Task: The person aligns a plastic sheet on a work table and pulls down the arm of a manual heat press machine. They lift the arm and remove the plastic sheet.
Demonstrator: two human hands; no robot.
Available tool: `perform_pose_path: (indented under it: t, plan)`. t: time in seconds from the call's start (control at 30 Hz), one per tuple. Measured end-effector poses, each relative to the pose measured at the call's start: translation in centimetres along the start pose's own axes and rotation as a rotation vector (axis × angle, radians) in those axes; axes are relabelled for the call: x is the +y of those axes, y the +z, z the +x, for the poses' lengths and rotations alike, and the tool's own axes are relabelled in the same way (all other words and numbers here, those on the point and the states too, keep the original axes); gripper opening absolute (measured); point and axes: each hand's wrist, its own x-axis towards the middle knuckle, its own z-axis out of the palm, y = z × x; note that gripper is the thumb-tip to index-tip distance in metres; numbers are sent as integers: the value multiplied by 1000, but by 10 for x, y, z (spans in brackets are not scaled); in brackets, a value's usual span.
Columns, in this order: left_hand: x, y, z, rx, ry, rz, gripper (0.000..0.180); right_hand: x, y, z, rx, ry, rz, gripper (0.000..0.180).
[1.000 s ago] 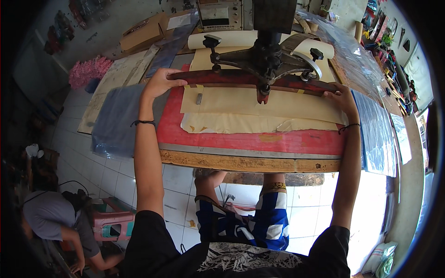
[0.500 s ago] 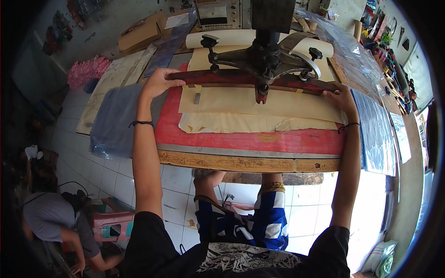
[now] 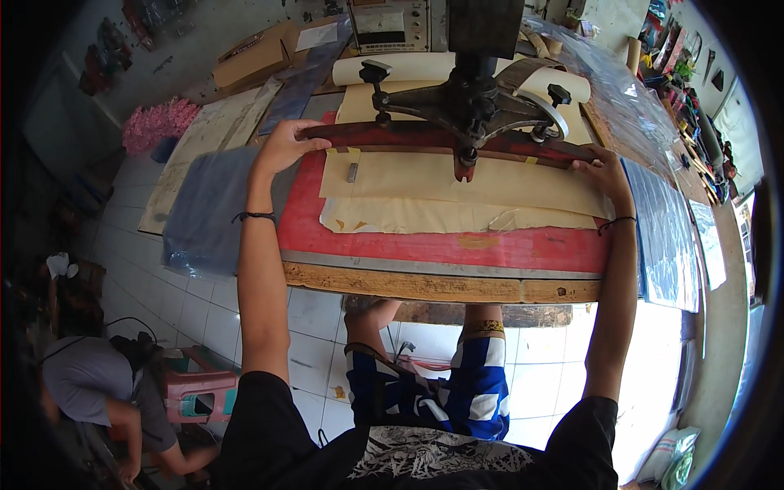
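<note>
A long dark red metal bar (image 3: 392,135) hangs crosswise under the black arms of a press head (image 3: 472,102). My left hand (image 3: 286,151) grips the bar's left end, its thumb on the near side. At the right end, my right hand (image 3: 606,175) holds the same bar with thumb and fingers. Just beneath lie cream paper sheets (image 3: 425,175), the nearest with a torn edge. These rest on a red mat (image 3: 367,245). A small grey metal piece (image 3: 353,172) sits on the paper near the left, and yellowish tape shows along the bar's lower edge.
A wooden board edge (image 3: 408,284) borders the worktable in front of me. Clear plastic sheets (image 3: 204,212) lie left, with more plastic (image 3: 665,233) at right. A control box (image 3: 390,28) and cream roll (image 3: 408,67) stand behind. Another person (image 3: 90,380) bends at lower left beside a pink stool (image 3: 196,388).
The whole view has shifted very slightly. Both hands keep their hold on the ends of the bar, and nothing else has visibly moved.
</note>
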Motion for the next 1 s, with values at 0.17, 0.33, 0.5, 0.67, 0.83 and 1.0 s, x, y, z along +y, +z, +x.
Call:
perform_pose_path:
  t: [0.17, 0.33, 0.5, 0.67, 0.83, 1.0]
  plan:
    - [1, 1, 0, -3, -11, -10, 38, 1, 1, -1, 8, 1, -25, 47]
    - [-2, 2, 4, -24, 25, -18, 37, -2, -2, -2, 14, 14, -23, 46]
    - [-2, -1, -1, -5, 13, -31, 38, 5, 2, 3, -9, -32, 0, 48]
    - [-4, 1, 1, 3, 7, -32, 40, 1, -1, -1, -20, 39, 20, 53]
    - [-7, 3, 2, 17, -5, -38, 42, 3, -4, -3, 13, 41, -19, 53]
    - [-5, -1, 2, 7, -28, -42, 41, 1, -1, 0, -15, 58, 29, 55]
